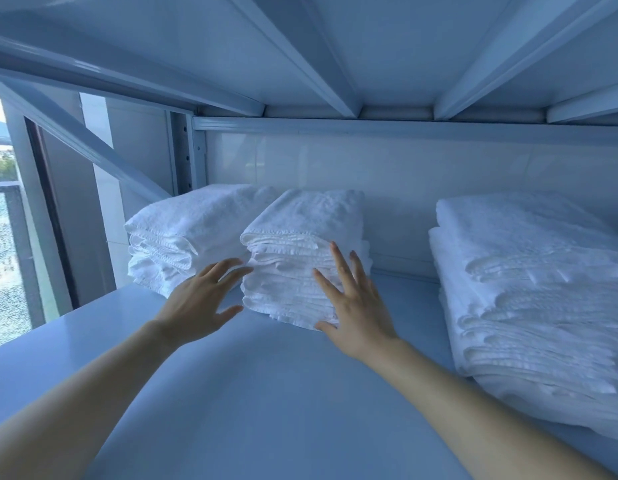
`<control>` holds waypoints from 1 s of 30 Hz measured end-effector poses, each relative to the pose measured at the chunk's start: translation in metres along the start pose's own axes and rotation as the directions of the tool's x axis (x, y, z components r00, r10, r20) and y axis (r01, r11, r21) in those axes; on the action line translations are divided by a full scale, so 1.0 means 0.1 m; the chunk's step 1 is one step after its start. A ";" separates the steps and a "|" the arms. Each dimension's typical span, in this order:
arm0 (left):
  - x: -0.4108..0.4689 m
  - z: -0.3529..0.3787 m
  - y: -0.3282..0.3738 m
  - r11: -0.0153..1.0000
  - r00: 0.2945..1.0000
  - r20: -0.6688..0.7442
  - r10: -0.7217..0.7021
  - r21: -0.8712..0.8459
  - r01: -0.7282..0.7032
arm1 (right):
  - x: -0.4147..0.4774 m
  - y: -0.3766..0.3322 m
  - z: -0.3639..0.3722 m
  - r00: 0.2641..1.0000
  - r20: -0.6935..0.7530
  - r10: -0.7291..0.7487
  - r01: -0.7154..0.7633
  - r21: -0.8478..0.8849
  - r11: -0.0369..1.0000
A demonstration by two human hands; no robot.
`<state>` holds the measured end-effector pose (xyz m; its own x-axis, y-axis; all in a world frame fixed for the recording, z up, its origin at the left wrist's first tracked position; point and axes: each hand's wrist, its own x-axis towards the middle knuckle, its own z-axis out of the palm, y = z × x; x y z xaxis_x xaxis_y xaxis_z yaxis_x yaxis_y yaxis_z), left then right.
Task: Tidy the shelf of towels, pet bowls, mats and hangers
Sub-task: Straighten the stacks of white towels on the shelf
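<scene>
Shelf (266,393) holds three white folded towel stacks. Your right hand (356,306), fingers straight and spread, lies flat against the middle stack (300,237) front; your left hand (196,303), open, holding nothing, is at its left edge. Left stack (175,233) sits just beside it, right stack (529,289) apart. Window (2,237) far left.

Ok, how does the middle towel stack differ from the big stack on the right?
The middle stack is narrower, with smaller folds; the right stack is wider and deeper. The middle stack sits back by the wall, while the right stack runs forward toward the shelf's front. The left hand and right hand, both with straight fingers, frame the middle stack; nothing touches the right stack. Both are white folded towels on the same shelf.
</scene>
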<state>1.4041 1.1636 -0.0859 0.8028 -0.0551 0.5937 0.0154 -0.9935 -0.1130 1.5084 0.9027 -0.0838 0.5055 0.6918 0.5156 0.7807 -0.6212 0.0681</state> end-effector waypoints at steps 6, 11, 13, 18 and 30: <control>-0.18 -0.04 -0.22 0.995 0.995 0.047 -0.092 0.040 0.090 | 0.09 -0.26 -0.09 0.994 -0.031 -0.107 0.105 -0.059 0.993; -0.31 -0.04 -0.34 0.964 0.962 0.090 -0.257 0.097 0.248 | 0.16 -0.25 -0.04 0.998 0.009 -0.059 0.060 -0.121 0.991; -0.31 -0.03 -0.34 0.933 0.928 0.127 -0.351 0.132 0.335 | 0.15 -0.21 0.00 0.998 0.032 -0.045 0.049 -0.152 0.987; -0.18 0.02 -0.25 0.902 0.875 0.234 -0.424 0.195 0.385 | 0.12 -0.16 0.06 0.997 0.030 -0.065 0.069 -0.177 0.982; -0.01 0.14 -0.09 0.907 0.907 0.153 -0.392 0.231 0.352 | 0.00 -0.04 0.07 0.987 -0.131 -0.095 0.082 -0.104 0.991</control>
<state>1.4117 1.1738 -0.0965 0.8135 0.3542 0.4612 0.4346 -0.8973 -0.0774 1.5082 0.9076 -0.0896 0.3765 0.6938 0.6139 0.7770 -0.5974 0.1987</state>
